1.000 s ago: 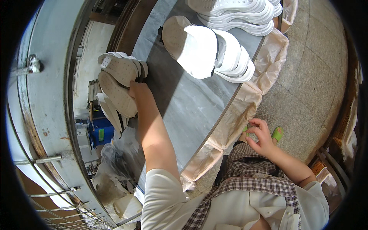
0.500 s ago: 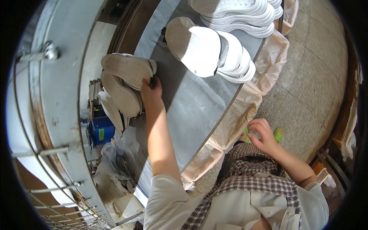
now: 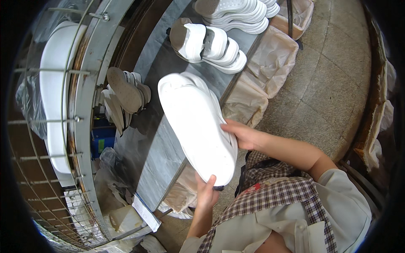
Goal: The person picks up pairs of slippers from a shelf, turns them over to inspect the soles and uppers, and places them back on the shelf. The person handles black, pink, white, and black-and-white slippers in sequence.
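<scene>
A white foam slipper [image 3: 197,126] is held up over the table's near edge, its smooth sole toward me. My left hand [image 3: 205,192] is closed on its lower end, beside a small black piece. My right hand [image 3: 242,135] grips its right side, thumb along the edge; the other fingers are partly hidden behind it. More white stuff shows behind the slipper, so I cannot tell whether it is one or a pair. Farther off, a nested row of white slippers [image 3: 217,46] lies on the grey table [image 3: 158,162]. Several more slippers [image 3: 124,90] stand on edge at the left.
A stack of white soles [image 3: 236,17] sits at the table's far end. Lined bins [image 3: 270,63] run along its right side. A metal frame with wire mesh [image 3: 88,105] stands at the left, near a blue box [image 3: 102,137] and clear plastic bags [image 3: 110,162].
My left hand has come back from the slippers at the left of the table. My right hand has moved up from beside my body, and both now hold a white slipper. The view has shifted.
</scene>
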